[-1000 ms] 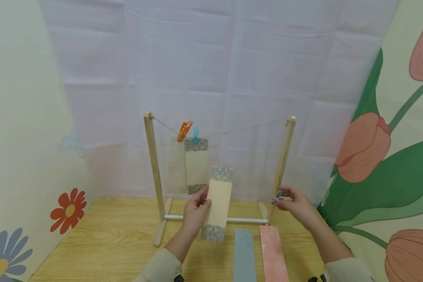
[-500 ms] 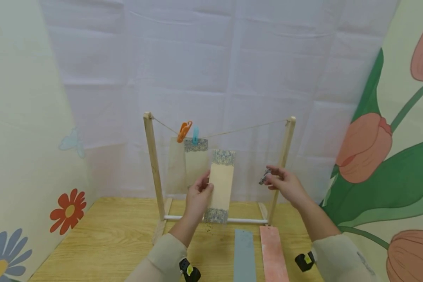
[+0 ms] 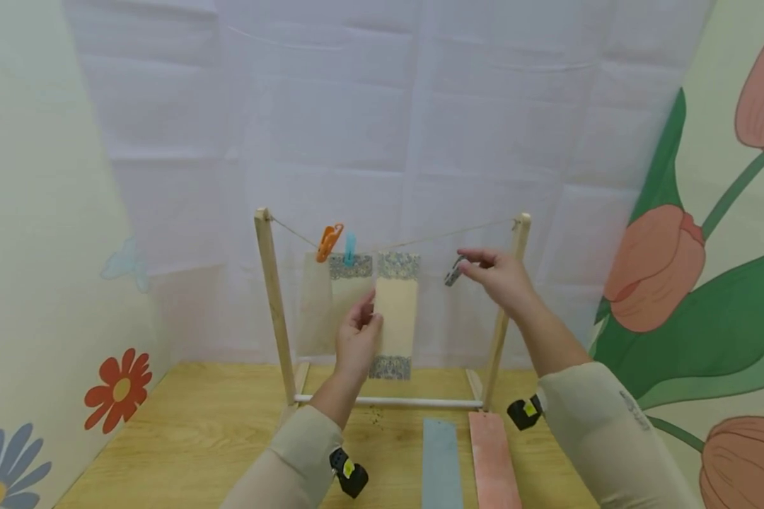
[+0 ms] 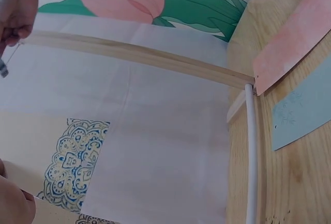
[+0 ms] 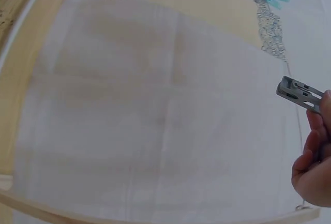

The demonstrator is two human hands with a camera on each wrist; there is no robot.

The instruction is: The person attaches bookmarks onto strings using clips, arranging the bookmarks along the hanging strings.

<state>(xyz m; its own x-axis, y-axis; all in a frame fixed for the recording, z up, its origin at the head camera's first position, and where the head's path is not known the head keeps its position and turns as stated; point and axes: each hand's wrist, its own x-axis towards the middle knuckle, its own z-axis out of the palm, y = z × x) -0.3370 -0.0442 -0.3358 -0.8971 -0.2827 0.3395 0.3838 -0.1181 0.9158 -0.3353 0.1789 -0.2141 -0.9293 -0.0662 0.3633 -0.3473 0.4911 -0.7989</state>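
Note:
My left hand [image 3: 356,343] pinches the left edge of a cream bookmark [image 3: 397,318] with blue lace-patterned bands at both ends. It is upright, its top band level with the sagging string [image 3: 461,229]. In my right hand [image 3: 503,283], a grey clothespin [image 5: 299,93] is pinched between thumb and fingers, just right of the bookmark's top and near the string. Left of the held bookmark, a similar patterned bookmark [image 3: 349,290] hangs under a blue clothespin [image 3: 349,249]. Beside it a plain pale strip [image 3: 315,311] hangs from an orange clothespin [image 3: 329,242].
The string runs between two wooden posts [image 3: 274,304] of a stand joined low down by a white rod [image 3: 420,403]. On the wooden table [image 3: 184,438] in front lie a blue-grey bookmark [image 3: 441,459] and a pink bookmark [image 3: 495,459]. A white cloth [image 3: 484,141] hangs behind.
Both hands have risen toward the string. The left carried the bookmark up beside the hanging one; the right brought the grey clothespin up and leftward, closer to the bookmark's top.

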